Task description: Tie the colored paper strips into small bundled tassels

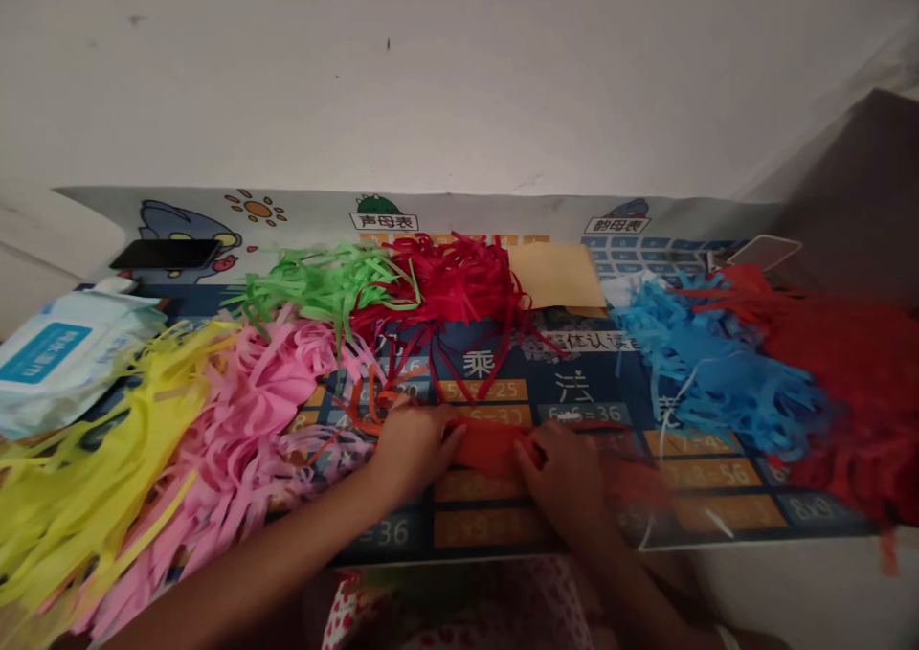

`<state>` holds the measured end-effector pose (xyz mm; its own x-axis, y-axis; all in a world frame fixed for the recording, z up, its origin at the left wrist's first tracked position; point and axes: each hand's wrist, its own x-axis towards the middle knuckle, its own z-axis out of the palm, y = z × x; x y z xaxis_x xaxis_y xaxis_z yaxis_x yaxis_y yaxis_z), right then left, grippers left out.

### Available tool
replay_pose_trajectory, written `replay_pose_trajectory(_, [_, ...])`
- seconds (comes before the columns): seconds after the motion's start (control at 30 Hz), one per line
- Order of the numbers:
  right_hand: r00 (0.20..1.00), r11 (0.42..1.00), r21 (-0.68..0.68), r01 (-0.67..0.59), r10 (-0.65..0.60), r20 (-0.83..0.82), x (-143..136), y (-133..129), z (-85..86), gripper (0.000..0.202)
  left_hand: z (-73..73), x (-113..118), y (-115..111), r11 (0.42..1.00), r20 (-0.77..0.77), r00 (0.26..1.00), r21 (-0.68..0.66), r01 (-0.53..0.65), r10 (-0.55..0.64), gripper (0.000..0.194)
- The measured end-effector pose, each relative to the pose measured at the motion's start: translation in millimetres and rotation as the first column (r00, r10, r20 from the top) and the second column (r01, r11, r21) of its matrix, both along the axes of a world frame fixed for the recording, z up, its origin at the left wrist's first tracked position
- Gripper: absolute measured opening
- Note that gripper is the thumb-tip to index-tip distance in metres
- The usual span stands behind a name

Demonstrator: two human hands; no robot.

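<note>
The left hand (413,444) and right hand (564,473) rest on the table (718,526), each pinching one end of a red-orange paper piece (484,444) that lies flat between them near the front edge. The fingers of both hands are closed narrowly on the paper; motion blur hides the exact grip of the right hand.

Risks, as judged from this position:
- Tearing. The paper piece is thin and is held at both ends; opposed pulling could split it.
- Snagging. Loose orange strips (366,396) lie just beside the left hand, and the pink strip pile (244,411) touches the left forearm. A forearm sweep could drag strips off the table.
- Mixing. The yellow strips (78,478), green strips (323,286), dark red strips (452,281), blue strips (710,368) and the red pile (854,401) at far right overlap at their edges; disturbance would blend the colours.

Readable markings: the printed mat (503,526) on the table shows Chinese headings in two white boxes along its far edge, the characters "乘" and "法" at centre, and multiplication cells such as "6×6=36" and "=25". The wet-wipe pack (54,358) carries a blue label, illegible here. A dark phone (167,253) lies at the far left, a tan sheet (556,275) behind the dark red strips.
</note>
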<state>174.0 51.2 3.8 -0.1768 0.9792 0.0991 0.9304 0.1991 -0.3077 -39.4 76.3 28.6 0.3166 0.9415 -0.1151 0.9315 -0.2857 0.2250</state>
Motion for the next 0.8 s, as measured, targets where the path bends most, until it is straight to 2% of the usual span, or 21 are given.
replay_pose_trajectory(0.3, [0.999,1.000,-0.003,-0.001,0.001,-0.039,-2.3,1.8,-2.0,0.023,2.2,1.7,2.5,1.000,-0.048,0.999,-0.029,0.004,-0.006,0.023])
replay_pose_trajectory(0.4, [0.996,0.998,-0.032,0.054,-0.057,-0.075,7.7,7.0,3.5,0.016,3.0,4.9,0.8,0.994,-0.032,0.999,0.112,0.011,-0.007,0.012])
replay_pose_trajectory(0.43, [0.992,0.995,-0.022,0.101,-0.102,-0.074,13.0,7.3,7.8,0.011,2.6,5.3,0.0,0.981,-0.027,0.998,0.185,0.058,-0.054,0.009])
replay_pose_trajectory(0.5, [0.984,0.982,0.071,0.177,-0.175,-0.046,23.6,2.7,19.0,0.009,1.3,4.3,-2.1,0.931,-0.051,0.975,0.289,0.224,-0.218,0.009])
replay_pose_trajectory(0.53, [0.988,0.980,0.130,0.151,-0.149,-0.024,27.6,-2.6,24.7,0.011,0.8,2.9,-3.6,0.898,-0.079,0.949,0.307,0.315,-0.306,0.010])
replay_pose_trajectory(0.6, [0.998,0.975,0.215,-0.063,0.057,0.033,30.9,-16.6,32.6,0.017,1.1,-0.6,-7.9,0.846,-0.136,0.896,0.295,0.443,-0.422,0.007])
replay_pose_trajectory(0.67, [0.941,0.913,0.229,-0.338,0.324,0.098,28.5,-28.7,32.6,0.023,3.3,-3.1,-13.5,0.833,-0.172,0.873,0.264,0.486,-0.456,0.005])
replay_pose_trajectory(0.7, [0.906,0.876,0.230,-0.424,0.407,0.120,26.6,-31.8,29.6,0.026,4.8,-3.4,-16.5,0.836,-0.180,0.872,0.253,0.488,-0.455,0.007])
replay_pose_trajectory(0.73, [0.884,0.853,0.233,-0.467,0.448,0.134,25.0,-32.2,25.3,0.027,6.2,-3.0,-19.3,0.843,-0.180,0.877,0.246,0.479,-0.446,0.009])
replay_pose_trajectory(0.8, [0.880,0.845,0.247,-0.474,0.458,0.123,24.7,-25.7,16.1,0.025,8.0,-0.6,-23.3,0.858,-0.163,0.893,0.250,0.448,-0.419,0.015])
